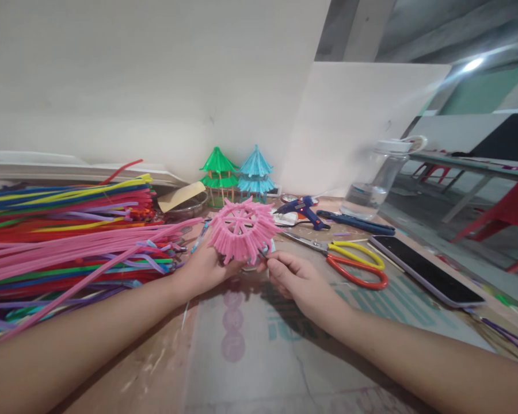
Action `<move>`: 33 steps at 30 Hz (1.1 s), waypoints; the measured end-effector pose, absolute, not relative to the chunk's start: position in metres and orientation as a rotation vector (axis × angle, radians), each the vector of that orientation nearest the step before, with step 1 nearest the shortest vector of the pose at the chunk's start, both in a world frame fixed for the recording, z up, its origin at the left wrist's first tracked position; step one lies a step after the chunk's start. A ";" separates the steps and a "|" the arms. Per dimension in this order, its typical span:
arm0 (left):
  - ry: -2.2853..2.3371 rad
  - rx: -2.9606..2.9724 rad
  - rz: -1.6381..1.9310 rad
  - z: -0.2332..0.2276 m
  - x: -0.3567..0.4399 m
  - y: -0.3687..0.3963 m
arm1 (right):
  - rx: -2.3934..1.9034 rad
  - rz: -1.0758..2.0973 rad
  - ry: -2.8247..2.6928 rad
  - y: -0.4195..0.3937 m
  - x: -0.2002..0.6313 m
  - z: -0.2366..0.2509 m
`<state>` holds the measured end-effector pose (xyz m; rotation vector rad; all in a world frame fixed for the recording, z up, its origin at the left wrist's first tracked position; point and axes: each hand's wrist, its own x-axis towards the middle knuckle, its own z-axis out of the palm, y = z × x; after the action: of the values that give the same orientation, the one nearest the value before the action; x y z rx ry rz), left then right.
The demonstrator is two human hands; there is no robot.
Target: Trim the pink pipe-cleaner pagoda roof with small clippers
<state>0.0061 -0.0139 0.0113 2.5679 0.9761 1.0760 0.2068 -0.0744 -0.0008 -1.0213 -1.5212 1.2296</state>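
Two bare hands meet over the middle of the surface [250, 356], both busy with a pink pipe-cleaner roof [242, 229], a round fringed piece with spokes across its open centre. The left hand [205, 267] holds it from below and behind, its grip closed around the lower edge so the piece tilts toward the viewer. The right hand [300, 282] sits just beside it, thumb and forefinger in a narrow pinch on a strand at the roof's lower right fringe; whatever thin thing may lie in that pinch is too small to make out.

To the left lies a broad heap of loose pipe cleaners [69, 230] in pink, red, yellow, green, blue and purple, stretched lengthwise, the nearest pink ones reaching up to the left hand. Against the wall behind stand two finished little pavilions, a green pavilion [218, 172] and a blue pavilion [255, 172], side by side and touching. Right of the roof a blue glue gun [304, 210] rests on the surface, with scissors [349, 261] that have yellow and red handles lying near the right hand. Further right lies a phone [427, 270], face up with a dark screen, and behind it a clear plastic jar [377, 184] tilted in the view.
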 end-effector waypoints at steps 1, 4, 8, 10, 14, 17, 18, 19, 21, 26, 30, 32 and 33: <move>0.978 2.573 1.060 0.011 0.005 -0.013 | -1.006 1.235 -1.523 -0.074 0.207 -0.001; 0.980 2.581 1.006 0.008 0.003 -0.010 | -0.964 1.254 -1.498 -0.074 0.206 -0.003; 0.962 2.564 1.049 0.003 0.000 -0.005 | -0.902 1.269 -1.461 -0.074 0.208 -0.004; 0.952 2.535 1.067 0.002 0.000 -0.005 | -0.888 1.264 -1.452 -0.074 0.208 -0.004; 0.969 2.485 1.066 0.004 0.000 -0.007 | -0.905 1.243 -1.444 -0.073 0.208 -0.003; 0.990 2.520 1.047 0.004 -0.001 -0.007 | -0.903 1.226 -1.445 -0.072 0.208 -0.004; 0.998 2.540 1.046 0.004 -0.001 -0.007 | -0.901 1.221 -1.448 -0.071 0.208 -0.005; 1.005 2.560 1.043 0.004 -0.002 -0.007 | -0.898 1.217 -1.451 -0.071 0.208 -0.005; 0.998 2.591 1.044 0.003 -0.003 -0.006 | -0.889 1.215 -1.455 -0.070 0.208 -0.006; 0.922 2.646 0.988 0.001 -0.004 -0.003 | -0.883 1.224 -1.437 -0.070 0.207 -0.006; 0.944 2.648 1.013 0.002 -0.003 -0.005 | -0.876 1.250 -1.414 -0.071 0.207 -0.005; 0.964 2.640 1.001 0.002 -0.002 -0.006 | -0.873 1.262 -1.405 -0.071 0.207 -0.005; 0.972 2.632 0.986 0.002 -0.002 -0.007 | -0.871 1.270 -1.400 -0.071 0.207 -0.004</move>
<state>-0.0020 -0.0066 0.0018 2.6320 0.9715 0.9860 0.2068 -0.0712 -0.0042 -0.8711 -1.4003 1.2702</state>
